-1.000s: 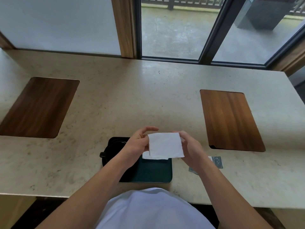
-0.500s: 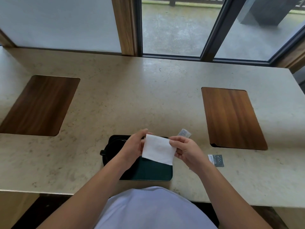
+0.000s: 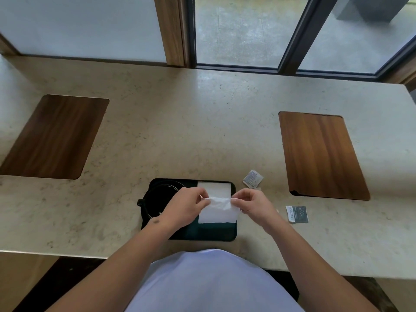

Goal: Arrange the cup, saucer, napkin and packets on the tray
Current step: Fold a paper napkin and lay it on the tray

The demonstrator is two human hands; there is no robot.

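A dark rectangular tray lies at the table's near edge. On its left half stands a black cup on a black saucer, partly hidden by my left hand. My left hand and my right hand each pinch one end of a folded edge of a white napkin, which hangs over the tray's right half. A white strip, napkin-like, lies flat at the tray's far right. A white packet and a dark packet lie on the table right of the tray.
The beige stone table has two wooden inlays, one at the left and one at the right. A glass door and window frame run along the far edge. My torso is at the near edge.
My hands have lowered the napkin toward the tray and folded it over; it now hangs from its top fold. The white packet, hidden before, shows beside the tray.
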